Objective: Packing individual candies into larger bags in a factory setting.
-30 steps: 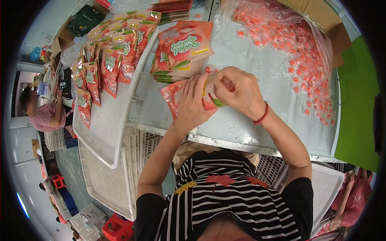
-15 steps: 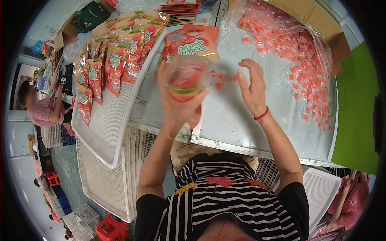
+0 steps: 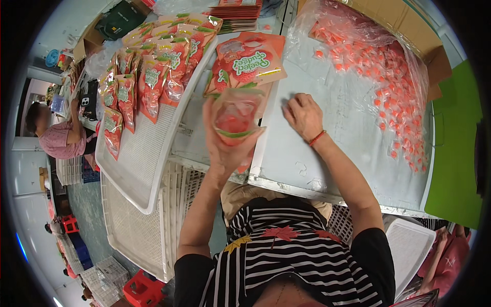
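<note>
My left hand is wrapped round a red and green pouch, its mouth gaping upward with reddish contents showing inside. On the grey tabletop, my right hand lies palm down, fingers curled in over the spot where a few loose candies lay. The candies under it are hidden by the fingers. Flat printed pouches lie in a stack just beyond the left hand. Farther right spreads a heap of small red candies in clear wrappers, partly under a clear plastic bag.
Filled pouches stand in rows on a white mesh tray at the left. A cardboard box sits at the back right, beside a green panel. More pouches are piled at the back. A person in pink works at the far left.
My right hand has come down and left onto the loose candies, its fingers curling in; those candies no longer show. My left hand still holds the pouch, its opening more plainly in view.
</note>
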`<action>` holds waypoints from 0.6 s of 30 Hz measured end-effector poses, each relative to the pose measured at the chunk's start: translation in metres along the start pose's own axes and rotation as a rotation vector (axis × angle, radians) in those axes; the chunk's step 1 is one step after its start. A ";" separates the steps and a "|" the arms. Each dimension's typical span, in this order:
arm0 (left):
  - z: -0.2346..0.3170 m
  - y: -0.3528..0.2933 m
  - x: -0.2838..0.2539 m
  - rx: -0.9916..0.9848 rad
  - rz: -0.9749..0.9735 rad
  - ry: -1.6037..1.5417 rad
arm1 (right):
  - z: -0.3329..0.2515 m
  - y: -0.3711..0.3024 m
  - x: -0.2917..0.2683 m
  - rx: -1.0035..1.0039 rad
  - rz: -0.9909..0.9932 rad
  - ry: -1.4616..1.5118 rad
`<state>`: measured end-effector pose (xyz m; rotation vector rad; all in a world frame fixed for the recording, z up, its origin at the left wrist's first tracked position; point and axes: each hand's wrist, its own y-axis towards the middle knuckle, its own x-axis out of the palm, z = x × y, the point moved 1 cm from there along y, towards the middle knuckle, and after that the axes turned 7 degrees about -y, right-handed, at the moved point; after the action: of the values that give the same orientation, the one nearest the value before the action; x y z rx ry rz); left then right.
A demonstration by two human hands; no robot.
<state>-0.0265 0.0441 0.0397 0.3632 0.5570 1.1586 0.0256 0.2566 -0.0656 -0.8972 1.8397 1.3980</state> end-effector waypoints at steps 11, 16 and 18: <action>-0.006 -0.004 0.047 0.075 -0.140 0.213 | -0.050 0.058 -0.105 0.539 0.134 1.175; -0.016 -0.015 0.063 0.040 -0.152 0.217 | -0.062 0.059 -0.112 0.072 -0.075 0.591; -0.022 -0.014 0.067 0.054 -0.174 0.233 | -0.073 0.063 -0.117 -0.083 -0.112 0.390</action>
<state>-0.0098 0.1009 -0.0011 0.2222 0.8092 1.0252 0.0321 0.2141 0.0798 -1.3734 1.9836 1.3044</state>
